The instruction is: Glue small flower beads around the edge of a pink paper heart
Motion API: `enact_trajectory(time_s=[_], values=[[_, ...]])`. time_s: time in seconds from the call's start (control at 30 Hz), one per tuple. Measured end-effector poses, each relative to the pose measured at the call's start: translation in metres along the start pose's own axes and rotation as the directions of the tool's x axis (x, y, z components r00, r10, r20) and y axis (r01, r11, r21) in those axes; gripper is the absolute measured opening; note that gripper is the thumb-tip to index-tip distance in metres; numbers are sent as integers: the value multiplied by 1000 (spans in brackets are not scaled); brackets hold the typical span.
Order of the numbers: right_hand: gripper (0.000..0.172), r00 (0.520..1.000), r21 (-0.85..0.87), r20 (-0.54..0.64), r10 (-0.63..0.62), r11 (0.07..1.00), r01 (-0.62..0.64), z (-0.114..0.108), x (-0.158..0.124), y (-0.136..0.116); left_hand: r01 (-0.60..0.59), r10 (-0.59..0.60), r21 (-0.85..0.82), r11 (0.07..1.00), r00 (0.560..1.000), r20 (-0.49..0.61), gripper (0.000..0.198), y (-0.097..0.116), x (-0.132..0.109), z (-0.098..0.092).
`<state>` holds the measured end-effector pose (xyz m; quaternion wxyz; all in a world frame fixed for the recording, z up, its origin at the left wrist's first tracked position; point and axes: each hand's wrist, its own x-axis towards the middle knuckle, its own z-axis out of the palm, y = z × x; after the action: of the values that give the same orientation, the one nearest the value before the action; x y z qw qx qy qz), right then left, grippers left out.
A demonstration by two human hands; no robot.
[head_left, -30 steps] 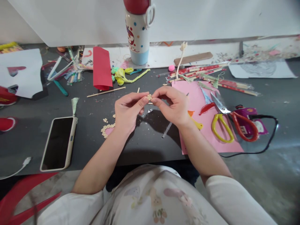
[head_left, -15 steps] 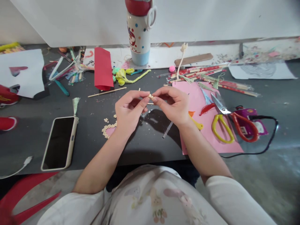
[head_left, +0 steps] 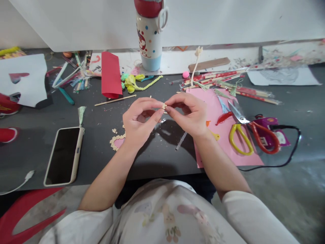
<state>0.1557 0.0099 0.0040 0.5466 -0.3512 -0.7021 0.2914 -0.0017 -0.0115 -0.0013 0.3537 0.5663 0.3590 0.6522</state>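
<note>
Between my two hands, above the dark table (head_left: 101, 162), is a small cluster of pale beige bits (head_left: 164, 106), flower-like in outline. My left hand (head_left: 139, 118) pinches it from the left with thumb and forefinger. From the right, my right hand (head_left: 188, 113) pinches the same cluster, fingertips almost touching the left ones. Under my left wrist lies a pink piece edged with beige bits (head_left: 117, 141), partly hidden by the arm. A similar loose cluster (head_left: 114, 131) rests just beyond it. A thin clear stick (head_left: 181, 141) lies below my right hand.
On the right, scissors (head_left: 242, 118) lie over pink paper (head_left: 203, 152). A phone (head_left: 63, 156) is at the left. Behind stand a bottle (head_left: 149, 40) and a folded red paper (head_left: 111, 74). Yellow pipe cleaners (head_left: 132, 83) and wrapped sticks (head_left: 215, 77) lie at the back.
The cluster has turned between my fingertips and shows its flower-like side more. My left fingers have shifted slightly, while both hands keep their pinch.
</note>
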Motion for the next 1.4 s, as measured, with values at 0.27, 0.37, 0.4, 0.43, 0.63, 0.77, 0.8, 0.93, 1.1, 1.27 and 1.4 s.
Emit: enact_trajectory(time_s=[0.27,0.37,0.4,0.43,0.63,0.77,0.8,0.93,1.1,1.27,1.4], values=[[7,1000,-40,4,-18,999,18,-1,0,0,83,-83,33,996,996,11,21,-1,0,-2],[7,1000,-34,3,-18,999,18,-1,1,1,103,-105,40,994,994,34,22,0,0,-3],[6,1000,-28,2,-16,999,16,-1,1,1,101,-102,43,994,994,39,22,0,1,-3],[6,1000,-19,1,-16,1000,16,-1,1,1,93,-95,49,994,995,42,21,0,1,-3],[3,1000,23,1,-25,999,25,0,2,2,2,-8,126,992,999,47,16,2,2,-4],[3,1000,21,8,-8,1000,8,0,3,2,-27,18,175,984,999,50,16,1,1,-5],[3,1000,23,8,-7,1000,6,0,3,2,-30,21,190,981,999,50,15,1,1,-5],[3,999,72,26,30,997,-32,0,3,2,-79,68,254,964,996,50,17,0,1,-7],[11,986,212,73,147,964,-159,2,1,3,-247,235,440,863,968,83,16,1,3,-8],[10,970,239,86,228,940,-242,2,2,1,-390,373,537,748,916,147,17,3,4,-7],[7,958,257,100,267,924,-284,2,4,0,-448,421,553,703,888,185,21,2,4,-7]])
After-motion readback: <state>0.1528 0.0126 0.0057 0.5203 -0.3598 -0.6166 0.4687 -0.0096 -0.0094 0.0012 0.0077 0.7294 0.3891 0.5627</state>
